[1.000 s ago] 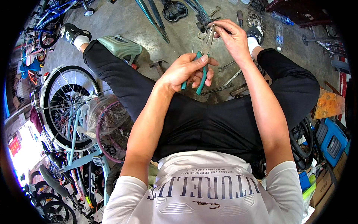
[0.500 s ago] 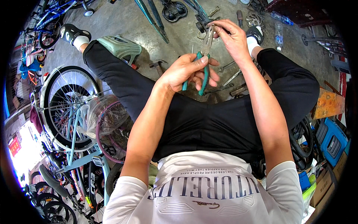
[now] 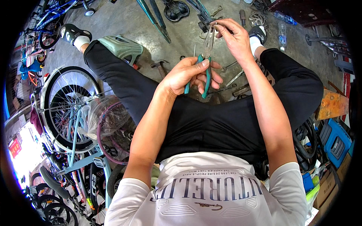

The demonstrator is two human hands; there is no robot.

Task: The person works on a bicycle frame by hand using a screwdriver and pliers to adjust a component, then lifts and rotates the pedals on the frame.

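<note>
My left hand [image 3: 181, 77] is closed around the green handles of long-nose pliers [image 3: 208, 47], thumb across the pivot end and fingers between and around the grips. The jaws point away from me and stand slightly apart. At their tips my right hand [image 3: 235, 37] is closed in a pinch, thumb against forefinger. Whatever lies in that pinch is too small to make out. Both hands hover over the floor between my spread legs.
On the floor lie a hammer [image 3: 160, 67], a spanner [image 3: 234, 78] and a screwdriver [image 3: 242, 17]. A pale green plastic stool [image 3: 124, 47] lies beyond my left knee. Ahead is a black bicycle saddle [image 3: 176, 11]. Bicycles and a white-tyred wheel [image 3: 47, 101] crowd the left.
The pliers' jaws have shifted slightly left and look a little wider apart at the tips. My right hand stays pinched beside them, almost unmoved.
</note>
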